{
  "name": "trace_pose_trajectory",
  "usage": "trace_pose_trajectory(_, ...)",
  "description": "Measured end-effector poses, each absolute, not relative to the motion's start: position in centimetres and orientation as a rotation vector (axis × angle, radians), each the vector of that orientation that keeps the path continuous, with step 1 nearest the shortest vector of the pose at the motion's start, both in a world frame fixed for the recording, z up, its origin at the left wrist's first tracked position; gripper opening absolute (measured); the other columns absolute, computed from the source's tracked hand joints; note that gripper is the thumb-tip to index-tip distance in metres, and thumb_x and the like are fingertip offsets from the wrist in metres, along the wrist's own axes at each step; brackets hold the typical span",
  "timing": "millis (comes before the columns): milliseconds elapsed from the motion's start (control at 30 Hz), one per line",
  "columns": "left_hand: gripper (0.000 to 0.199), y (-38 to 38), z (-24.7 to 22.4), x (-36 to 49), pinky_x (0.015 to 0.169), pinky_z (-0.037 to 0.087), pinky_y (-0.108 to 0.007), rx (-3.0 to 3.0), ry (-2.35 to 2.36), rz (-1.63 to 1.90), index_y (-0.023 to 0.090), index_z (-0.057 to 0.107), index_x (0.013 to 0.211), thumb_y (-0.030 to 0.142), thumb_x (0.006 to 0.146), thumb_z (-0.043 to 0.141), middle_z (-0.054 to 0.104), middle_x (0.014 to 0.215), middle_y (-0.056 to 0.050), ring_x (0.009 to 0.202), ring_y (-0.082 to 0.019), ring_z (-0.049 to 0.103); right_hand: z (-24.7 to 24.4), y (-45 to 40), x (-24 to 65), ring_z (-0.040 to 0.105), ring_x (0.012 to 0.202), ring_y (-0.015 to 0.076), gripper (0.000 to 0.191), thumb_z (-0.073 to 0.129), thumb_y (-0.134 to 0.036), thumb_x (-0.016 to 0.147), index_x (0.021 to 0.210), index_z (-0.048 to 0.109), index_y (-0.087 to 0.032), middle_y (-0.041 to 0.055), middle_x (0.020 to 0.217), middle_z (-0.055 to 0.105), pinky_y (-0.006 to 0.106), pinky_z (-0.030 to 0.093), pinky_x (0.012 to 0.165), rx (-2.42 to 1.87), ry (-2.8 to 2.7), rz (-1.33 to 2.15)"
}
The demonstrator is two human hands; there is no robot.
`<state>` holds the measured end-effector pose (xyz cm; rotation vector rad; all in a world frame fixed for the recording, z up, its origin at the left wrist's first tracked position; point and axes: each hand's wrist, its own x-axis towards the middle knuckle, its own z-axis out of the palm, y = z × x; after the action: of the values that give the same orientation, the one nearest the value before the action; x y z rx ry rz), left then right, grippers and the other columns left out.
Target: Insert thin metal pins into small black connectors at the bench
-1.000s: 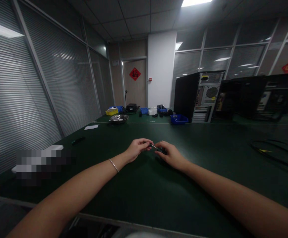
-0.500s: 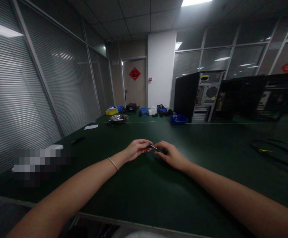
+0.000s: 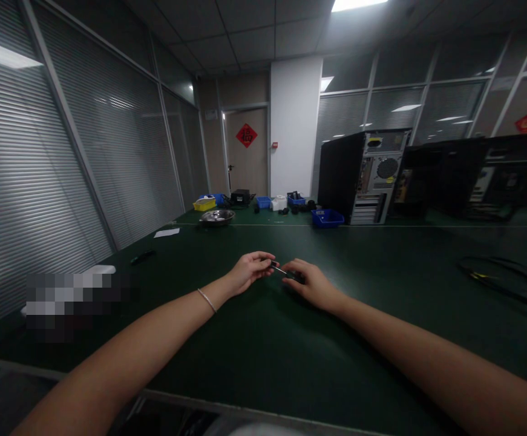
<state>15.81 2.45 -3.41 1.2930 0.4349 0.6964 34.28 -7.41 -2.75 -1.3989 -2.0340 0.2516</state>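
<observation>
Over the middle of the green table (image 3: 245,357), my left hand (image 3: 250,272) pinches a small dark piece (image 3: 273,263) between thumb and fingers. My right hand (image 3: 309,282) is closed round the dark handle of a screwdriver (image 3: 280,270), just right of my left hand. The thin metal shaft points left and reaches the dark piece. Fingers hide most of the piece and part of the handle.
A metal dish (image 3: 218,218), a white paper (image 3: 167,232) and a dark green tool (image 3: 143,257) lie to the left. A blue bin (image 3: 327,218) stands by a computer tower (image 3: 365,175). Black cables (image 3: 512,275) lie at the right. A blurred white object (image 3: 68,297) is at the left.
My left hand has shifted slightly left and up with the dark piece, and more of the metal shaft shows between the hands. My right hand has hardly moved.
</observation>
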Motion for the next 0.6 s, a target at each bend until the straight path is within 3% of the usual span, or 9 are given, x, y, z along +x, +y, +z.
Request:
trace_pose_trajectory(367,0.026,2.46,-3.36,15.81,0.071,0.047,-0.026,1.281,0.401,0.653,0.011,0.057,0.101,0.022,0.077,0.06,0.062,0.091,-0.011,0.073,-0.012,0.06,-2.67,-7.48,34.3,0.054,0.081,0.0163,0.025,0.052,-0.028,0.082,0.106,0.058,-0.023,0.0037,0.095,0.058,0.028,0.042,0.073,-1.312,-2.052,0.318)
trace_pose_trajectory(600,0.026,2.81,-3.59,16.22,0.081,0.048,-0.032,1.238,0.431,0.743,0.011,0.052,0.096,0.024,0.077,0.061,0.062,0.099,-0.014,0.085,-0.017,0.062,-2.89,-7.17,34.45,0.054,0.081,0.0165,0.024,0.052,-0.026,0.082,0.104,0.058,-0.021,0.0043,0.095,0.058,0.028,0.042,0.071,-1.315,-2.026,0.29)
